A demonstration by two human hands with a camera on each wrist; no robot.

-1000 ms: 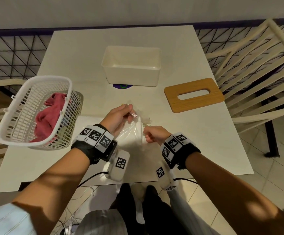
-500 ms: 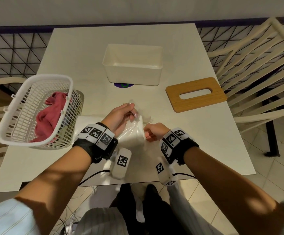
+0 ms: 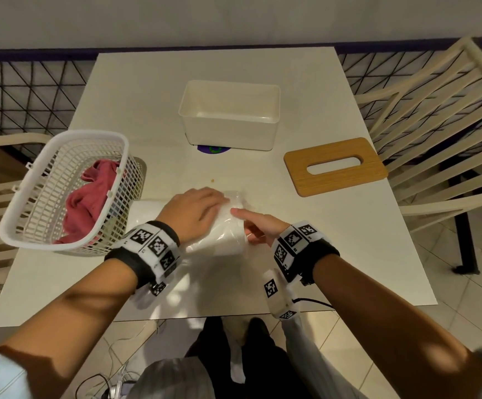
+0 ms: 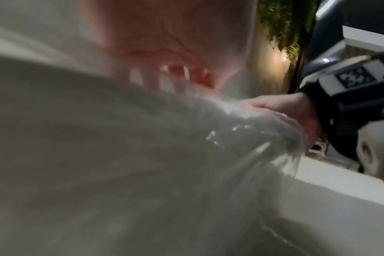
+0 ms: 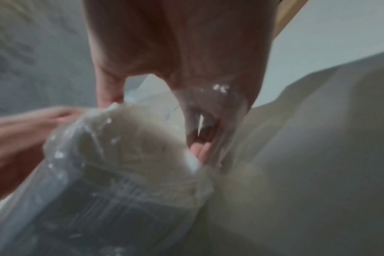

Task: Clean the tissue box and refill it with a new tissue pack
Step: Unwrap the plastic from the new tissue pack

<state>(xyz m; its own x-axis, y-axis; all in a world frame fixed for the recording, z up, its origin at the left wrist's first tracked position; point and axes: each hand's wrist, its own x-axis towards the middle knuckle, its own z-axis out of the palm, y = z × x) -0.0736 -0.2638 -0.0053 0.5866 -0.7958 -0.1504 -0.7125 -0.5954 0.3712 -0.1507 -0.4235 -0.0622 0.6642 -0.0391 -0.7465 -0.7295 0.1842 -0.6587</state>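
The new tissue pack [image 3: 219,234], white in clear plastic wrap, lies on the table near the front edge between my hands. My left hand [image 3: 196,211] rests on top of it with fingers laid over the wrap. My right hand [image 3: 259,226] grips the loose plastic at the pack's right end; in the right wrist view its fingers [image 5: 200,149] curl inside the wrap beside the tissue pack [image 5: 131,147]. The white tissue box [image 3: 228,133] stands open and bare at the table's middle back. Its wooden slotted lid [image 3: 334,180] lies flat to the right.
A white mesh basket [image 3: 61,139] holding a red cloth [image 3: 87,197] sits at the table's left edge. A purple disc [image 3: 213,149] peeks from under the box. Slatted chairs [image 3: 435,110] stand close on the right and left. A white sheet [image 3: 144,208] lies under the pack.
My left hand let go of its pinch on the wrap's top and now lies flat over the pack. My right hand has shifted up against the pack's right end.
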